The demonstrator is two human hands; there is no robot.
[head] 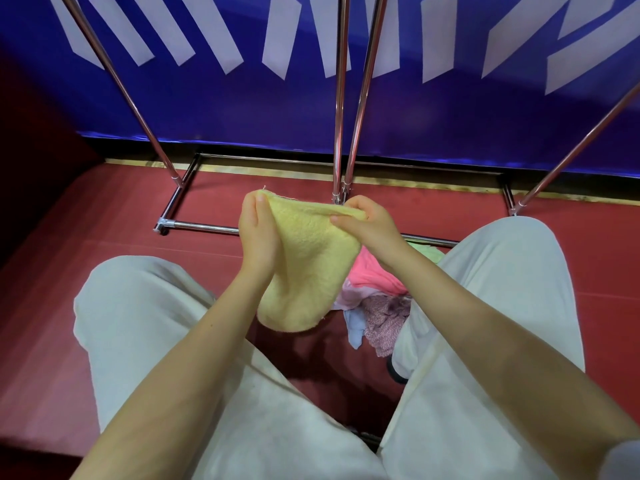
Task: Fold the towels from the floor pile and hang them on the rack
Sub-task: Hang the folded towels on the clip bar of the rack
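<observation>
Both hands are up in front holding a yellow towel (304, 268) by its top edge: the left hand (258, 230) has its grip pinched on the left corner and the right hand (367, 220) has its grip pinched on the right corner, so the towel hangs doubled over between the knees. Down on the red floor (114, 216), the pile of towels (374, 299) (pink, green, pale blue, a mauve patterned one) sits just beside the right leg. The chrome rack (341, 98) stands right ahead, in front of a blue banner (242, 109).
</observation>
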